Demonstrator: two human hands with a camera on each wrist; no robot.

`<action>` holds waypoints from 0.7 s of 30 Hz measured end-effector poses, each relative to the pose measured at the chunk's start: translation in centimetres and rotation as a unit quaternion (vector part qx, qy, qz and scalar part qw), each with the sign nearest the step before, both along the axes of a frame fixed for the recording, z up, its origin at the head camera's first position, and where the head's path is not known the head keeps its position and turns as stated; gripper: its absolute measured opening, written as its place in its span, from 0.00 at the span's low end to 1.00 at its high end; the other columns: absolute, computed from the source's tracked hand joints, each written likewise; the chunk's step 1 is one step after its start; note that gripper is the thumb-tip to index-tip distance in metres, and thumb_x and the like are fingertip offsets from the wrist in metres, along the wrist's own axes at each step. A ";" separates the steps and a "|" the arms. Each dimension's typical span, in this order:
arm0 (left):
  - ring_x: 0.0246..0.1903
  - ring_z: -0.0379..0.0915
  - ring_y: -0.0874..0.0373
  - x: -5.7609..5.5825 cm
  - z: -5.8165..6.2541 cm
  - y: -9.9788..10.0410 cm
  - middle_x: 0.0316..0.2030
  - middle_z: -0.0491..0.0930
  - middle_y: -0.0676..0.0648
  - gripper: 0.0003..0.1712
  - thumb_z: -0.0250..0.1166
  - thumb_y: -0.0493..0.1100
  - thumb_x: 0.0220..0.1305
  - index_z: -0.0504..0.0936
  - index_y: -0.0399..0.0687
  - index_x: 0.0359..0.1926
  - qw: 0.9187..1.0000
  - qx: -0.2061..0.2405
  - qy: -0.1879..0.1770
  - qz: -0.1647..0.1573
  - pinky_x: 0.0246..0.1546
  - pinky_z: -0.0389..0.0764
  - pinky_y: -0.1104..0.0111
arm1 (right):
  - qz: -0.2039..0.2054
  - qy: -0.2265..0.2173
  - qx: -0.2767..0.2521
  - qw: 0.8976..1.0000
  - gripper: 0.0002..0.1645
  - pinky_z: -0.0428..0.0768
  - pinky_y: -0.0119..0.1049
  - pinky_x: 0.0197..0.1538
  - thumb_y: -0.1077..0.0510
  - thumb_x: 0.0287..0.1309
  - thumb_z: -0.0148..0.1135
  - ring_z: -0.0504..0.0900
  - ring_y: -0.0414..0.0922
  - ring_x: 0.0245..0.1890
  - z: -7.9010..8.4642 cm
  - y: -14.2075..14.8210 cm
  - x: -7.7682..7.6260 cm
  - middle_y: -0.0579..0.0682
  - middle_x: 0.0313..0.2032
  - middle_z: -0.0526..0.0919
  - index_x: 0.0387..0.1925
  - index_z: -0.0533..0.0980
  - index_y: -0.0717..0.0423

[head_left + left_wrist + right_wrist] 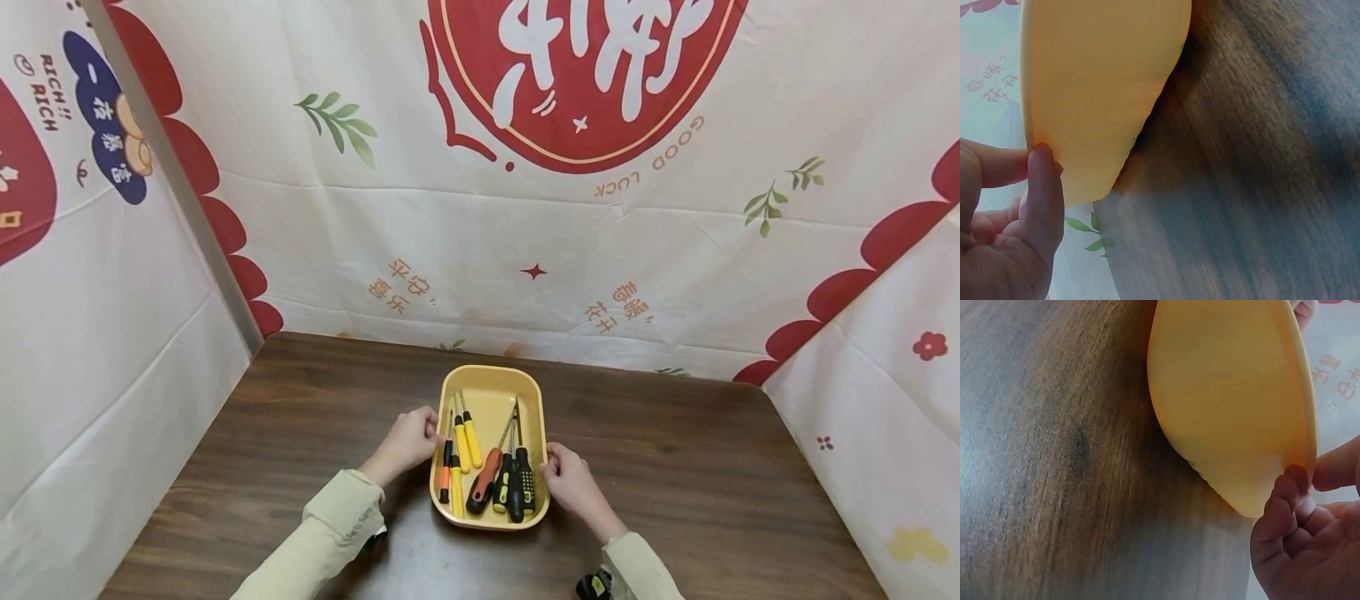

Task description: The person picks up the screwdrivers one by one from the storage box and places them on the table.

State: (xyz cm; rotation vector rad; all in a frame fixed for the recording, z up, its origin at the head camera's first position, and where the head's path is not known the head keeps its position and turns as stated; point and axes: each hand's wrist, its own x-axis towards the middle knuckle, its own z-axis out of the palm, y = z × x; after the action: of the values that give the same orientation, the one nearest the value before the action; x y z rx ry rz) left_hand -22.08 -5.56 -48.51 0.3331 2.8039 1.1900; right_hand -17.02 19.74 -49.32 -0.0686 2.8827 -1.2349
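Note:
A yellow plastic tray [491, 379] with rounded corners holds several screwdrivers. On its left side lie slim ones with yellow handles [470, 442] and one with an orange and black handle [446, 473]. To the right are a thicker orange-and-black screwdriver [484, 482] and several black-handled screwdrivers [524, 479]. My left hand [410, 439] pinches the tray's left rim between thumb and fingers, plain in the left wrist view at the tray wall [1104, 94]. My right hand [572, 478] pinches the opposite rim, fingers curled under it beside the outer wall [1229, 381].
The tray is over a dark brown wooden table [315, 417]. White printed cloth [480, 233] hangs behind the table's far edge and along both sides. Dark wrist devices [594, 585] show near the cuffs.

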 end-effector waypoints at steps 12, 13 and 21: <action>0.23 0.67 0.59 -0.1 -0.1 -0.2 0.23 0.72 0.48 0.10 0.64 0.34 0.51 0.72 0.36 0.34 0.999 0.007 -0.044 0.003 0.24 0.70 0.70 | 0.007 -0.022 0.013 1.000 0.12 0.62 0.28 0.18 0.70 0.51 0.54 0.63 0.39 0.15 0.4 -0.1 -0.2 0.45 0.15 0.64 0.40 0.73 0.69; 0.23 0.67 0.59 -0.2 -0.1 -0.2 0.23 0.72 0.48 0.10 0.64 0.35 0.51 0.72 0.36 0.34 0.999 0.009 -0.045 0.004 0.25 0.70 0.70 | 0.008 -0.027 0.013 1.000 0.12 0.62 0.28 0.19 0.70 0.50 0.54 0.63 0.38 0.15 0.4 -0.1 -0.2 0.45 0.15 0.64 0.40 0.73 0.69; 0.23 0.67 0.59 -0.5 -0.4 -0.2 0.23 0.72 0.49 0.13 0.65 0.35 0.50 0.74 0.35 0.37 0.999 0.017 -0.043 0.004 0.25 0.70 0.70 | 0.025 -0.039 0.036 0.998 0.12 0.62 0.29 0.21 0.69 0.48 0.56 0.64 0.39 0.16 0.9 0.4 -0.7 0.44 0.14 0.65 0.38 0.74 0.70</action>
State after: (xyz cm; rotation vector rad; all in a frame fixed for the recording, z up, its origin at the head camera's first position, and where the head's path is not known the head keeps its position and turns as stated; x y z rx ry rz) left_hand -22.58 -5.74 -48.93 0.2668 2.7173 1.2236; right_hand -17.75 20.13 -48.38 -0.0907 2.8366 -1.0992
